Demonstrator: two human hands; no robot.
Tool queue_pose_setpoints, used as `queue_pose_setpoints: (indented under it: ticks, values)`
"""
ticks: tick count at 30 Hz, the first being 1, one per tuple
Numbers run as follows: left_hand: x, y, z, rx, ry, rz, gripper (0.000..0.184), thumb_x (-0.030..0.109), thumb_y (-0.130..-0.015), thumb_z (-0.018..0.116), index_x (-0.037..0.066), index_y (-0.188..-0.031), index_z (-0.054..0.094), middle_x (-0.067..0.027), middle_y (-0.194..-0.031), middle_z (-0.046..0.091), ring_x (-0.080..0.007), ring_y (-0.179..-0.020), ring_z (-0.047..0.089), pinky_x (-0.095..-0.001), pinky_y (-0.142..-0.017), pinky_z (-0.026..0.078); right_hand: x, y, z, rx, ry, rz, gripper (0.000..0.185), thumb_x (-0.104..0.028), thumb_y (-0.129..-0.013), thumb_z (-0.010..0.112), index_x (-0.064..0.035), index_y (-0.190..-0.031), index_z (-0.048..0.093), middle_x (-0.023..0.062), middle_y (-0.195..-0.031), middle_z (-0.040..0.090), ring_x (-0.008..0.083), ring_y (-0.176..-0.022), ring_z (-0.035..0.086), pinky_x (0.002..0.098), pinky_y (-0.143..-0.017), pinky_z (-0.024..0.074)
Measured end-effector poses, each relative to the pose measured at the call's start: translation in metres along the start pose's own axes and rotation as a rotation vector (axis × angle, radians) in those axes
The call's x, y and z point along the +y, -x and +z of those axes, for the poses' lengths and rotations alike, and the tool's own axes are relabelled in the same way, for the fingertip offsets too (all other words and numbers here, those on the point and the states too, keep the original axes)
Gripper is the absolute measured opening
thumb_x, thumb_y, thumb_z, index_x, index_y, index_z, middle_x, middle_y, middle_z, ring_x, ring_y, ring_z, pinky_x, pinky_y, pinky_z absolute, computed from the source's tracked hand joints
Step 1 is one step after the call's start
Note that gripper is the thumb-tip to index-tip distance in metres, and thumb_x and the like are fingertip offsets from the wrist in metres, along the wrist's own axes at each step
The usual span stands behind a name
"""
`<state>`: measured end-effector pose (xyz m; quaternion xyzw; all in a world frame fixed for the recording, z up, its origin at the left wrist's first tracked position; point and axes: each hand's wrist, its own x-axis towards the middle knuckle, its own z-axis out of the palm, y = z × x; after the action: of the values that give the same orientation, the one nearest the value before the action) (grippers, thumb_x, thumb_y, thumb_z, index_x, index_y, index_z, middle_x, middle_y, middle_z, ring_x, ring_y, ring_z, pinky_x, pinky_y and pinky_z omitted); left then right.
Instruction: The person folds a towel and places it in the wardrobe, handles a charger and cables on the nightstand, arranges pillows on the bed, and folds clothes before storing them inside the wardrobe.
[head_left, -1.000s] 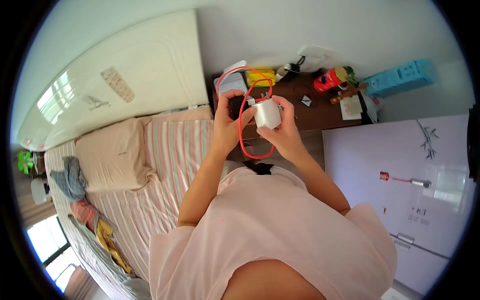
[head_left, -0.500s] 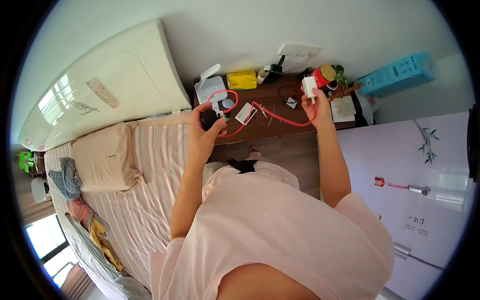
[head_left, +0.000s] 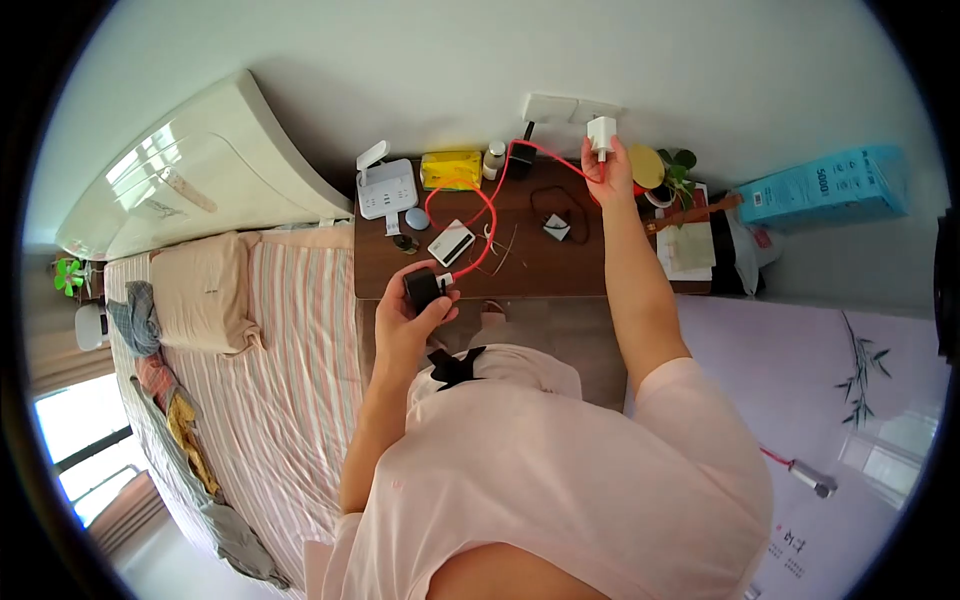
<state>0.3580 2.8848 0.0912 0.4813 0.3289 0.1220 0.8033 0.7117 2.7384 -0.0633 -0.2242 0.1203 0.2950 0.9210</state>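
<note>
Fingers of our left hand (head_left: pixel 399 332) grip the black device (head_left: pixel 422 289); our right-hand (head_left: pixel 616 182) fingers pinch the white charger (head_left: pixel 601 131). Red cable (head_left: pixel 493 215) links both: charger end looks seated, device end looks seated too, though our fingers partly hide it. Both are held over the surface (head_left: pixel 590 277), charger up near the wall sockets (head_left: pixel 550 108). We can't confirm any prong contact, so mating at the wall is unverified.

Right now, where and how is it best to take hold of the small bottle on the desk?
I would pinch the small bottle below its white cap, coming from above and the front of the desk: it stands upright, the yellow pack and black object close beside it, the wall behind.
</note>
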Motion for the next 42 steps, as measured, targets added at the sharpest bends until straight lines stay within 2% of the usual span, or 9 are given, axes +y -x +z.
queue_pose_setpoints:
  ticks: [7, 14, 20, 22, 28, 31, 38, 40, 42]
  values:
    - [-0.005, -0.004, 0.01, 0.011, -0.012, -0.016, 0.045, -0.002, -0.079, 0.053, 0.005, -0.122, 0.042, -0.0107, -0.101, 0.057, -0.0166, -0.092, 0.059, -0.0252, -0.073, 0.052, -0.005, -0.026, -0.022, -0.041, 0.023, -0.014, 0.038, -0.02, -0.084, 0.056, 0.0021, -0.112, 0.042, 0.0156, -0.104, 0.052, 0.029, -0.093, 0.057, 0.0341, -0.073, 0.054]
    - [-0.008, -0.015, 0.016, -0.03, 0.089, -0.006, 0.047, -0.004, -0.078, 0.05, 0.001, -0.124, 0.039, -0.0124, -0.108, 0.053, -0.0187, -0.097, 0.056, -0.0298, -0.08, 0.05, -0.005, -0.025, -0.016, 0.037, 0.054, -0.083, 0.037, -0.021, -0.084, 0.056, 0.0017, -0.111, 0.043, 0.0158, -0.101, 0.053, 0.0281, -0.091, 0.057, 0.0331, -0.072, 0.054]
    - [-0.007, -0.026, 0.016, -0.012, 0.119, -0.015, 0.047, -0.005, -0.079, 0.048, 0.0, -0.123, 0.037, -0.0131, -0.109, 0.052, -0.0201, -0.097, 0.056, -0.0323, -0.083, 0.048, -0.001, -0.032, -0.003, 0.193, 0.161, -0.119, 0.039, -0.026, -0.085, 0.056, 0.0007, -0.11, 0.043, 0.0136, -0.094, 0.054, 0.0243, -0.081, 0.059, 0.0309, -0.064, 0.0534]
    - [-0.007, -0.031, 0.016, -0.01, 0.131, -0.007, 0.046, -0.005, -0.079, 0.048, 0.0, -0.123, 0.037, -0.0129, -0.108, 0.051, -0.0203, -0.097, 0.055, -0.0323, -0.083, 0.048, 0.003, -0.033, 0.007, 0.245, 0.224, -0.176, 0.039, -0.029, -0.084, 0.058, -0.0003, -0.107, 0.045, 0.0113, -0.086, 0.054, 0.019, -0.069, 0.057, 0.0291, -0.058, 0.0521]
    - [-0.004, -0.039, 0.018, -0.008, 0.172, -0.043, 0.047, -0.006, -0.078, 0.047, -0.001, -0.123, 0.036, -0.0131, -0.11, 0.05, -0.0209, -0.098, 0.055, -0.0321, -0.084, 0.048, 0.004, -0.044, 0.025, 0.389, 0.381, -0.238, 0.039, -0.033, -0.085, 0.054, 0.0009, -0.102, 0.047, 0.0103, -0.076, 0.053, 0.0176, -0.058, 0.053, 0.0283, -0.05, 0.0491]
    - [-0.006, -0.045, 0.017, -0.03, 0.198, -0.041, 0.051, -0.003, -0.077, 0.053, 0.002, -0.125, 0.037, -0.0123, -0.109, 0.051, -0.0222, -0.102, 0.054, -0.0323, -0.087, 0.046, 0.001, -0.045, 0.028, 0.448, 0.385, -0.22, 0.039, -0.034, -0.085, 0.054, 0.0004, -0.101, 0.047, 0.0104, -0.077, 0.053, 0.0181, -0.058, 0.053, 0.0281, -0.049, 0.049]
    - [0.0, -0.047, 0.019, -0.139, 0.26, 0.018, 0.056, -0.005, -0.076, 0.05, 0.001, -0.128, 0.032, -0.0134, -0.117, 0.047, -0.0233, -0.108, 0.051, -0.0336, -0.091, 0.043, -0.005, -0.05, 0.017, 0.38, 0.475, -0.16, 0.048, -0.038, -0.084, 0.055, 0.0025, -0.107, 0.044, 0.0134, -0.084, 0.052, 0.0208, -0.061, 0.055, 0.0292, -0.054, 0.0513]
    - [0.0, -0.044, 0.018, -0.145, 0.261, 0.022, 0.057, -0.006, -0.075, 0.049, 0.001, -0.129, 0.031, -0.013, -0.118, 0.046, -0.0232, -0.109, 0.05, -0.0335, -0.092, 0.042, -0.008, -0.043, 0.026, 0.382, 0.475, -0.103, 0.052, -0.04, -0.084, 0.054, 0.0019, -0.111, 0.041, 0.015, -0.089, 0.052, 0.0232, -0.066, 0.057, 0.0303, -0.055, 0.0523]
    - [0.0, -0.039, 0.017, -0.176, 0.268, 0.059, 0.057, -0.006, -0.075, 0.048, 0.001, -0.129, 0.031, -0.0121, -0.118, 0.046, -0.0234, -0.11, 0.049, -0.0337, -0.092, 0.042, -0.017, -0.035, 0.022, 0.345, 0.494, -0.056, 0.054, -0.042, -0.085, 0.052, 0.0009, -0.115, 0.04, 0.0157, -0.094, 0.052, 0.0248, -0.074, 0.058, 0.0308, -0.064, 0.0518]
